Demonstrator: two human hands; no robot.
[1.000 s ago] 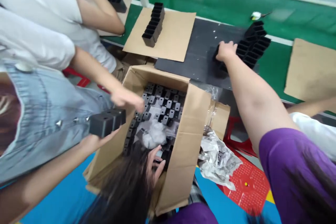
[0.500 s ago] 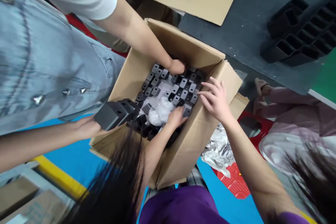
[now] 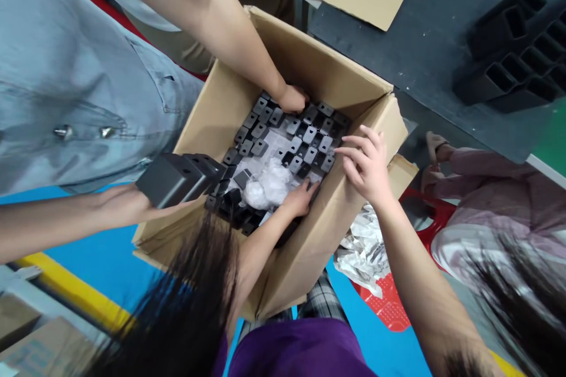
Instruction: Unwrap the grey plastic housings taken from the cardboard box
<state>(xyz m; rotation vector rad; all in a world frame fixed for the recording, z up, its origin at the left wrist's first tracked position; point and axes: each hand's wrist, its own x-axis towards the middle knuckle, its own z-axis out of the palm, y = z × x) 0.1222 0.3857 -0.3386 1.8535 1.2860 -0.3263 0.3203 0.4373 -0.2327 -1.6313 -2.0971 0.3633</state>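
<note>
Inside a deep cardboard box [image 3: 305, 265], my left hand [image 3: 299, 198] reaches down by the near right wall, its fingers closed around a black plastic part that they mostly hide. My right hand [image 3: 368, 166] rests against the top of the box's right wall, fingers spread and holding nothing. Rows of black hollow rectangular plastic parts [image 3: 309, 134] stand on end in the box. Crumpled clear plastic wrap [image 3: 269, 184] lies among them, close to my left hand.
A co-worker's hand [image 3: 292, 98] reaches into the box's far side; their other hand holds several black parts [image 3: 170, 179] over the left rim. More black tubes [image 3: 508, 73] stand on the dark table [image 3: 424, 41]. Crumpled paper [image 3: 365, 247] lies on a red stool [image 3: 389, 303].
The view has shifted slightly. My left hand's fingers have drawn in around a part by the wall. The right hand stays at the box edge, and the co-worker still holds the black parts.
</note>
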